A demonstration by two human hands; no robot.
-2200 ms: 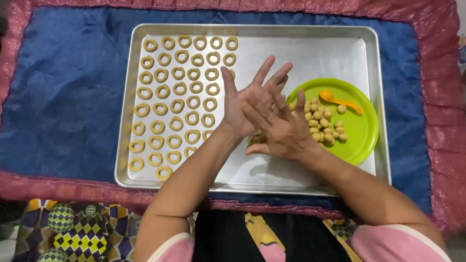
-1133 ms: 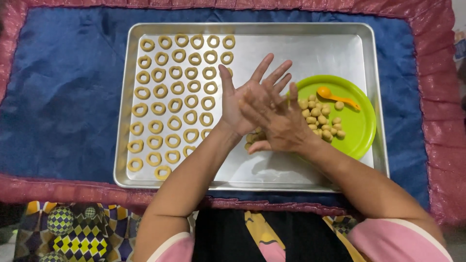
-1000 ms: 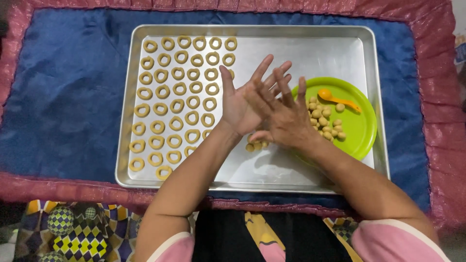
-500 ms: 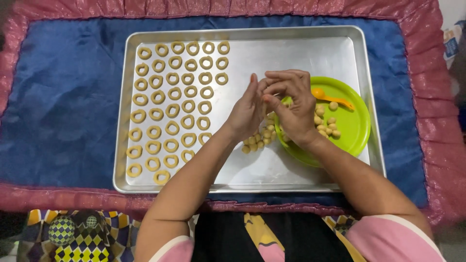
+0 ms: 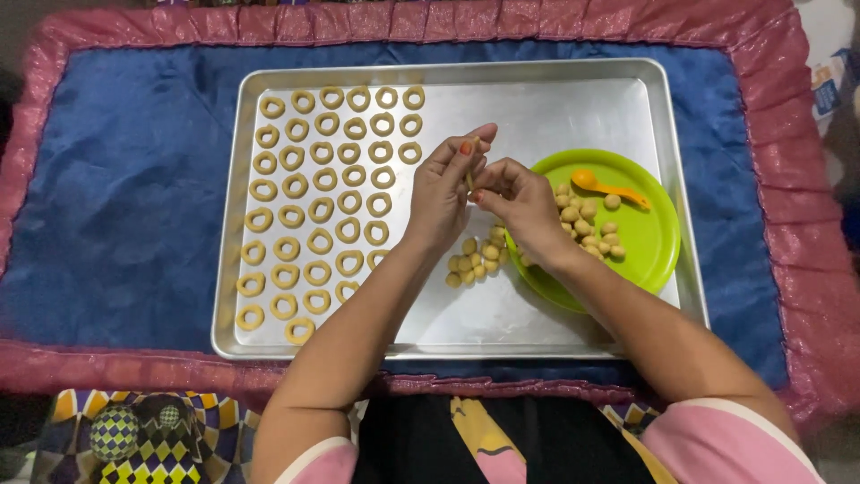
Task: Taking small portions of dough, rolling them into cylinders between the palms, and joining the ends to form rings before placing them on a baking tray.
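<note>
My left hand [image 5: 445, 190] and my right hand [image 5: 521, 204] meet above the middle of a metal baking tray [image 5: 546, 99]. Their fingertips pinch a small strip of tan dough [image 5: 469, 179] between them. Several dough rings [image 5: 321, 197] lie in rows on the tray's left half. A small heap of dough balls [image 5: 477, 258] sits on the tray just under my hands. To the right stands a green plate [image 5: 645, 242] with more dough balls [image 5: 587, 229] and an orange spoon [image 5: 607, 186].
The tray rests on a blue cloth [image 5: 116, 197] with a pink ruffled border [image 5: 107, 367]. A patterned fabric [image 5: 125, 430] lies at the lower left. A printed package [image 5: 831, 81] peeks in at the right edge.
My hands were pressed flat, palm against palm, rolling dough. Now the palms have parted and the fingertips of both hands pinch the rolled strip.
</note>
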